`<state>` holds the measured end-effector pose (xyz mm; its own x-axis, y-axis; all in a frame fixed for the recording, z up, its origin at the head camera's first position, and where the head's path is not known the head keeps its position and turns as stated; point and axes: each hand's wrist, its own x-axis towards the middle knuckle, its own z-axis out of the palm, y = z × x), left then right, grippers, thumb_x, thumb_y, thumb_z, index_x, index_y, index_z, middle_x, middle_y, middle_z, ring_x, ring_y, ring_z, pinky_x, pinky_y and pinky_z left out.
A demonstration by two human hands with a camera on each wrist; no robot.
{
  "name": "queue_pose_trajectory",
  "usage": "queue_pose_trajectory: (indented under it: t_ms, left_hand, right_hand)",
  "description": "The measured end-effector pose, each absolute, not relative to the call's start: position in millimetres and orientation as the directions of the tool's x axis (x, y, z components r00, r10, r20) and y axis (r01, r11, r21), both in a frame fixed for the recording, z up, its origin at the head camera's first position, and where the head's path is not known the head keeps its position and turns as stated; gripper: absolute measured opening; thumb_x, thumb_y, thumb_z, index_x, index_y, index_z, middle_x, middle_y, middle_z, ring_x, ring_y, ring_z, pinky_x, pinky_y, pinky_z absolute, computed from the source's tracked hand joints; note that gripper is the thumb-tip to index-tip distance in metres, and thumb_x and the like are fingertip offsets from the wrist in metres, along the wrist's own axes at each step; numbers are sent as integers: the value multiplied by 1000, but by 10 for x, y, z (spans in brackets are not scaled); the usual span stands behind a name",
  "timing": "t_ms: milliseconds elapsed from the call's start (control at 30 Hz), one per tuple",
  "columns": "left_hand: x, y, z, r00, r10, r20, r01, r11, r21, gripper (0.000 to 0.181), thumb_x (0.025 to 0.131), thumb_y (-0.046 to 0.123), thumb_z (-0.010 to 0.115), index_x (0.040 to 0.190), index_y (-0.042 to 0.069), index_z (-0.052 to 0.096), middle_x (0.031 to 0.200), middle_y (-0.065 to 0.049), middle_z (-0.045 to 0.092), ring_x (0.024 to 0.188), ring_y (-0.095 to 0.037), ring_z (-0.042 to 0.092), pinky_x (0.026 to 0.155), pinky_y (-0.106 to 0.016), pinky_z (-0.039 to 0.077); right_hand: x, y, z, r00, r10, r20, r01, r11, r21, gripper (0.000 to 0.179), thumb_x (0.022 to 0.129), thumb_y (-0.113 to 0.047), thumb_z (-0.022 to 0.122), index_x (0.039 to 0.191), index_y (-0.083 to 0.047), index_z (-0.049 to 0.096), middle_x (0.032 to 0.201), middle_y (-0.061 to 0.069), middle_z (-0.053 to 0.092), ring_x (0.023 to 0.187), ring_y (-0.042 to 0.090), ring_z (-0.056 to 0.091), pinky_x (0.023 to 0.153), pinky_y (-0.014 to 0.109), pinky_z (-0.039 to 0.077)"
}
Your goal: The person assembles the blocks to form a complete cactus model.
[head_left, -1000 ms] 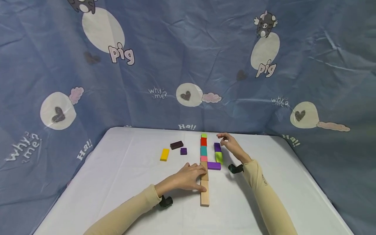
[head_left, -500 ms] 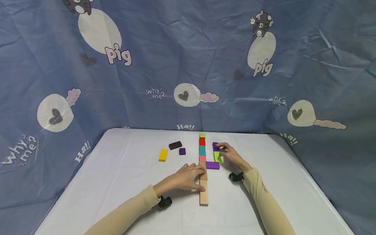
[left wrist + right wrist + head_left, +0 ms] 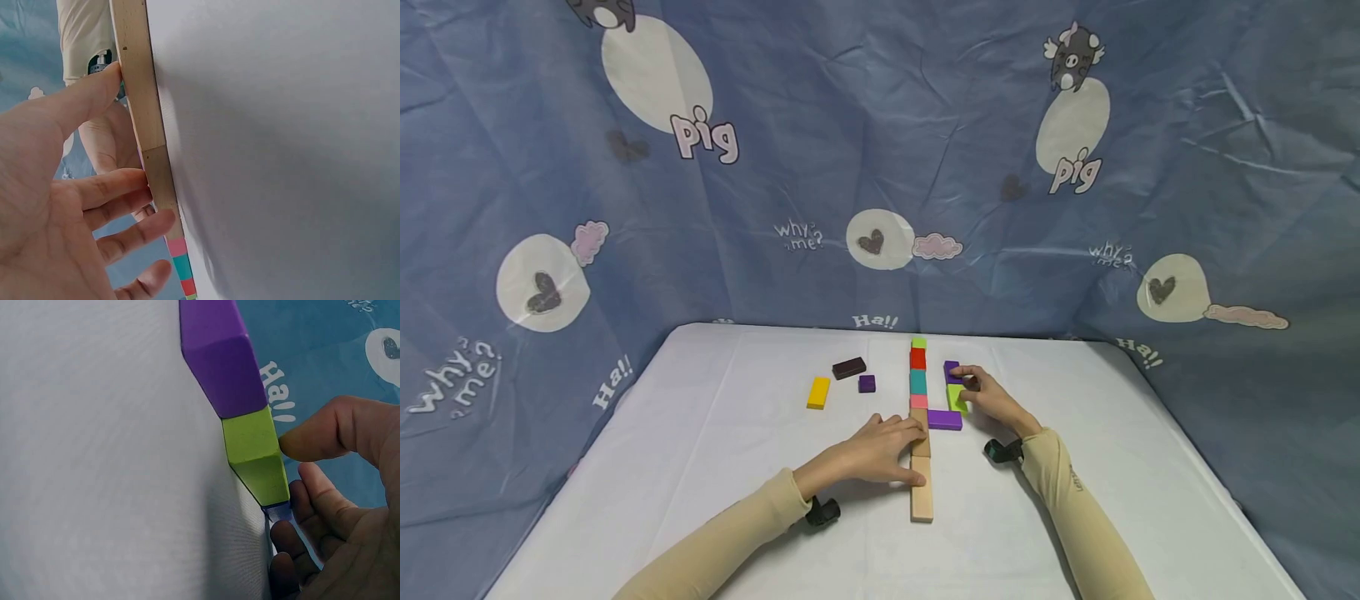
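Observation:
My left hand rests its thumb and fingertips on two wooden blocks laid end to end. Beyond them the row continues with a pink block, a teal block, a red block and a lime block. A purple block lies crosswise against this row. From its right end, a second lime block and a dark purple block run away from me. My right hand touches this lime block with the thumb; its fingers, loosely bent, are at the dark purple block.
Left of the row lie a yellow block, a dark brown block and a small dark purple block. A white cloth covers the table. Behind it hangs a blue printed curtain.
My right hand has come down from beyond the dark purple block onto that block and the lime one. The left hand keeps its place on the wooden blocks.

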<state>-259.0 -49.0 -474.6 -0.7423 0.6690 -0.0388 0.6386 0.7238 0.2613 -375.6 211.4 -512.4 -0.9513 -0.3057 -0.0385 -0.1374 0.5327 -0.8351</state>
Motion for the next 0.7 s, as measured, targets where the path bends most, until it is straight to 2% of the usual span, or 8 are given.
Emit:
queue_pose_trajectory:
  t_ms: [133,267,333,500,633,700]
  left_hand:
    - [-2605,-491,-4743,-751,660,-24,628,724,286,71,81,64,63,134,19,55,138,6,52,126,-17,47,104,-53,34]
    - [-2677,-526,-4678,-799,595,88,587,739,332,58,83,55,65,128,18,60,132,5,56,121,-18,51,102,-52,36]
    - [-2735,-588,-4599,-839,516,172,541,757,366,49,84,47,67,122,15,63,125,2,60,116,-20,53,98,-49,37]
    - [-2921,-909,-4383,-920,209,331,342,840,421,33,84,34,72,104,8,70,105,-7,67,101,-26,58,87,-44,38]
    - [-3092,-1236,-4328,-945,45,324,175,906,384,35,84,35,72,97,3,71,94,-12,68,88,-29,59,80,-44,38]
    - [-3153,-1358,-4335,-965,2,263,98,931,352,38,82,38,73,86,1,70,86,-13,67,83,-30,59,79,-45,37]
  right_hand:
    - [-3765,2114,-5135,-951,-308,-28,-151,541,-827,51,84,-10,64,132,-7,50,137,18,47,118,32,47,100,47,36]
    - [-3765,2103,-5139,-952,-306,-23,-152,535,-831,50,83,-10,64,131,-7,50,137,18,48,118,33,47,100,47,36]
    - [-3760,2094,-5141,-952,-305,-31,-144,533,-834,51,83,-10,64,131,-7,50,137,18,48,119,33,47,101,47,36]
    - [-3752,2088,-5144,-953,-299,-52,-123,536,-835,51,83,-9,64,133,-7,49,138,18,46,122,34,46,103,49,35]
    - [-3746,2108,-5119,-948,-315,-39,-140,525,-840,51,84,-9,64,133,-5,48,140,21,45,123,36,46,105,51,34]
    - [-3745,2121,-5110,-945,-325,-31,-152,523,-839,51,85,-9,64,133,-4,48,139,21,45,123,37,46,105,52,34]
